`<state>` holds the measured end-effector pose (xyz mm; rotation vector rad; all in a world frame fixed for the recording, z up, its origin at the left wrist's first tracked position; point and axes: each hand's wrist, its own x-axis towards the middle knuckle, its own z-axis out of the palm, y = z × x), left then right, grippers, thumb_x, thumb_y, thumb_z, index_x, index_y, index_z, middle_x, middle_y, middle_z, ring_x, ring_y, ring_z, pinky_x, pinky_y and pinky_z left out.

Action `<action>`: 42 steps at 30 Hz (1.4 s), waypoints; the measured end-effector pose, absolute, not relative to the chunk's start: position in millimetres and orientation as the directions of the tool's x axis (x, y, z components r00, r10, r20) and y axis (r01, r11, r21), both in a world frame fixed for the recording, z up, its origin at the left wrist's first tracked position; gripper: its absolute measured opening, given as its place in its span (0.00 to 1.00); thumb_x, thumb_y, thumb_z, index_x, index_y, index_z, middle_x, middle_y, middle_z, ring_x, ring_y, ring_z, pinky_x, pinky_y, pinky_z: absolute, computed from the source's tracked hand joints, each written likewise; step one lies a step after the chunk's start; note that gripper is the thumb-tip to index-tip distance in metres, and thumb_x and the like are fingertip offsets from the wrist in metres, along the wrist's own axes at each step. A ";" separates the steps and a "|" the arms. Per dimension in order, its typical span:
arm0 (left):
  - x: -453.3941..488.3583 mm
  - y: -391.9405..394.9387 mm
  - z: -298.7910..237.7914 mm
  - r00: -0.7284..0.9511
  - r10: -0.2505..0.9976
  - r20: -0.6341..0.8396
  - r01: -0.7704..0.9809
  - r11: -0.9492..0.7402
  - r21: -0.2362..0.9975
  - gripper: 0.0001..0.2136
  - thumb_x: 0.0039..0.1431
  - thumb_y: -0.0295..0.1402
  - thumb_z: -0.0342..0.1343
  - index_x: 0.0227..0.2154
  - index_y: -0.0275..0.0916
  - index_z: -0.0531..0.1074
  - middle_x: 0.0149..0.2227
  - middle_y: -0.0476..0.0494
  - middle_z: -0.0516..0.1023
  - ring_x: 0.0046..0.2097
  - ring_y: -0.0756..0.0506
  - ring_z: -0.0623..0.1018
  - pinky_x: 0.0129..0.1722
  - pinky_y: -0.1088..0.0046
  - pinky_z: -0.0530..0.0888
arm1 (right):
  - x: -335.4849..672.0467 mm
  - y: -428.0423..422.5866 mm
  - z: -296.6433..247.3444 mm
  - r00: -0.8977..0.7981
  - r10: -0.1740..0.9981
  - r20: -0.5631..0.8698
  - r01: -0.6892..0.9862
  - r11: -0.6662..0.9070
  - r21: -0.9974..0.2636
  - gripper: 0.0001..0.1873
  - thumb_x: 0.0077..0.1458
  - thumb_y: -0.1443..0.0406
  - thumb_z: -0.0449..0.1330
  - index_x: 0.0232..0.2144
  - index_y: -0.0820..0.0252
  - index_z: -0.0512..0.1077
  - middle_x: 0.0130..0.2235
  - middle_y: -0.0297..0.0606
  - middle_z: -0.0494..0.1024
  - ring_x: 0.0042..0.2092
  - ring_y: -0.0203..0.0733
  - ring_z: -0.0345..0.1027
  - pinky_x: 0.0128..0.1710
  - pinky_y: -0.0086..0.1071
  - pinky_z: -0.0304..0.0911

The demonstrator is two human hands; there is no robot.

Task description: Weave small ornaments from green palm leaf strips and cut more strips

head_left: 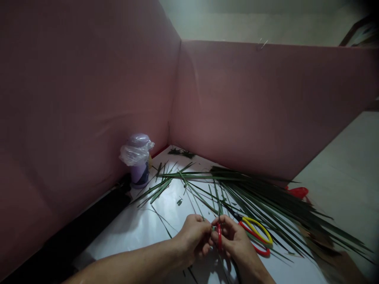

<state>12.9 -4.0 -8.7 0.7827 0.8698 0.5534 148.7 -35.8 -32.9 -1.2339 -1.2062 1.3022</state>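
Head view, left hand [193, 238] grip pinched together on green leaf [214, 228], right hand [237, 241] grip closed around red handle [219, 236].

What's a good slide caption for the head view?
Left hand and right hand close together near scissors and green leaves.

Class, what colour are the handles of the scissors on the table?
One handle yellow, the other red; head view.

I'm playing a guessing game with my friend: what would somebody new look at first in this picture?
Probably the bright yellow-and-red scissors, lying just beyond the right hand on the white table. Next might come the long green leaves, fanned across the table's far and right side, then the purple bottle with clear plastic around its top, by the left pink wall.
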 end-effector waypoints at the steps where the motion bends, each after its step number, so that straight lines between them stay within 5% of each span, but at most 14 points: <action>1: 12.7 -2.8 -10.7 0.566 0.700 -0.435 -0.119 0.592 0.797 0.02 0.40 0.24 0.50 0.21 0.36 0.62 0.14 0.49 0.68 0.11 0.55 0.62 0.09 0.82 0.52 | 149.3 -35.8 -32.4 -0.055 0.995 -0.081 -0.029 -0.083 -0.996 0.20 0.41 0.55 0.65 0.31 0.60 0.62 0.19 0.30 0.71 0.19 0.32 0.63 0.17 0.23 0.54; 12: 10.3 1.1 -7.1 0.590 0.726 -0.354 -0.155 0.532 0.833 0.13 0.44 0.38 0.58 0.20 0.36 0.62 0.16 0.49 0.70 0.12 0.56 0.62 0.09 0.82 0.48 | 154.7 -37.5 -24.9 -0.112 0.983 -0.147 -0.218 -0.169 -0.961 0.22 0.38 0.60 0.68 0.32 0.60 0.62 0.21 0.31 0.72 0.19 0.31 0.63 0.15 0.20 0.51; 17: 10.7 2.8 -6.4 0.631 0.722 -0.284 -0.257 0.540 0.802 0.08 0.48 0.34 0.54 0.22 0.35 0.63 0.19 0.50 0.68 0.12 0.58 0.59 0.10 0.81 0.48 | 153.9 -41.8 -13.8 -0.070 0.973 -0.221 -0.324 -0.231 -0.917 0.19 0.43 0.62 0.65 0.35 0.60 0.62 0.23 0.31 0.71 0.16 0.24 0.53 0.13 0.18 0.45; 25: 10.7 6.2 -7.6 0.665 0.686 -0.296 -0.247 0.576 0.779 0.07 0.45 0.31 0.55 0.23 0.35 0.63 0.20 0.51 0.66 0.14 0.59 0.58 0.11 0.81 0.46 | 152.1 -44.2 -3.9 -0.257 0.935 -0.243 -0.428 -0.335 -0.839 0.10 0.42 0.73 0.61 0.30 0.65 0.66 0.23 0.29 0.66 0.17 0.20 0.45 0.13 0.17 0.39; 33: 11.9 4.1 -2.2 0.511 0.781 -0.358 -0.177 0.504 0.845 0.08 0.43 0.32 0.56 0.21 0.37 0.60 0.16 0.54 0.63 0.13 0.57 0.59 0.12 0.81 0.45 | 152.1 -40.5 -13.2 0.045 0.977 -0.211 -0.277 -0.191 -0.942 0.19 0.43 0.60 0.65 0.33 0.58 0.60 0.21 0.29 0.69 0.18 0.25 0.54 0.15 0.18 0.45; 42: 11.5 5.0 -4.6 0.546 0.758 -0.356 -0.149 0.506 0.849 0.07 0.43 0.32 0.54 0.22 0.36 0.62 0.17 0.50 0.67 0.13 0.57 0.59 0.12 0.81 0.46 | 146.3 -43.5 -11.2 0.059 0.980 -0.189 -0.293 -0.164 -0.942 0.24 0.36 0.60 0.69 0.32 0.57 0.60 0.20 0.26 0.69 0.16 0.24 0.52 0.15 0.18 0.42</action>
